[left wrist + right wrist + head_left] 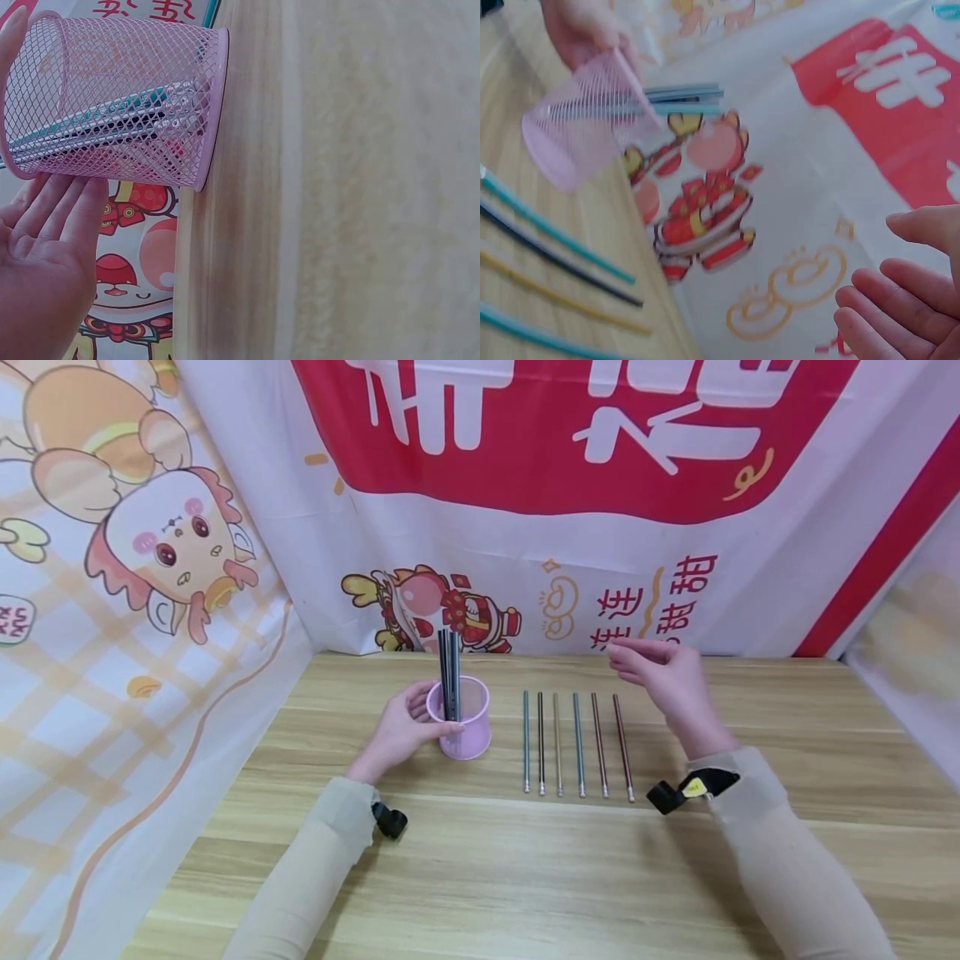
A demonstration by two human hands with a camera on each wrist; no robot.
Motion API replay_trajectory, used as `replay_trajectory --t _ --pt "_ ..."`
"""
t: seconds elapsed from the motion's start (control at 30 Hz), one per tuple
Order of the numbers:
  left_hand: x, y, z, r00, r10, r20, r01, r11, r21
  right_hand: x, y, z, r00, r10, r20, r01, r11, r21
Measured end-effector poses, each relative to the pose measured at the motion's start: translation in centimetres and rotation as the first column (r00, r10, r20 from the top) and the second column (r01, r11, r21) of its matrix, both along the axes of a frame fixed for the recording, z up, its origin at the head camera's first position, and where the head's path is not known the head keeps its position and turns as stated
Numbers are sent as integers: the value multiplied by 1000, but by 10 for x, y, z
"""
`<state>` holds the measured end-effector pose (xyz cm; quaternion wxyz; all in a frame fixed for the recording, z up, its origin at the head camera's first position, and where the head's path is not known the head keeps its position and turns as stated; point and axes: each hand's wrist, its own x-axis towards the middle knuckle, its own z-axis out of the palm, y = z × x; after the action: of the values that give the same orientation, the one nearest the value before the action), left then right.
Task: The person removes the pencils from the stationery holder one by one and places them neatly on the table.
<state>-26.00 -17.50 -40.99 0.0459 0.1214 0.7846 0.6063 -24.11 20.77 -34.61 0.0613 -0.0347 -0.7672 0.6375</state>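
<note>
A pink mesh pencil cup (475,741) stands upright on the wooden table, with several dark and teal pencils (449,664) leaning inside it. My left hand (403,727) holds the cup from its left side, the thumb across the near side and the fingers behind. In the left wrist view those fingers (64,210) lie against the mesh wall. Right of the cup, several pencils lie side by side: teal (527,743), black (541,743), gold (557,743), blue (578,743) and two dark red (600,743). Above their right end my right hand (667,681) is raised, fingers extended, holding nothing.
The wooden table (480,877) meets a printed white and red cloth (525,543) right behind the cup and pencils. Another printed cloth (150,710) hangs along the left side. A black camera strap (712,783) sits on my right wrist.
</note>
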Motion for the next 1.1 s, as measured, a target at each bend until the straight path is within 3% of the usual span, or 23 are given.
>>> replay_trajectory --t 0.1,0.37,0.73,1.1 --pt "-9 -3 -14 1000 7 -21 -7 1000 -1 0 -14 7 999 29 -31 -30 999 -28" --pt "-10 -2 -13 999 9 -32 -9 1000 -16 -5 -54 12 991 114 -64 -117 992 -40" --pt "-10 -3 -13 1000 5 -22 -5 1000 -6 -19 -116 -9 970 241 -26 -240 969 53" --pt "-7 -4 -13 1000 0 -26 0 1000 -8 -46 -152 -23 961 276 -6 -274 957 96"
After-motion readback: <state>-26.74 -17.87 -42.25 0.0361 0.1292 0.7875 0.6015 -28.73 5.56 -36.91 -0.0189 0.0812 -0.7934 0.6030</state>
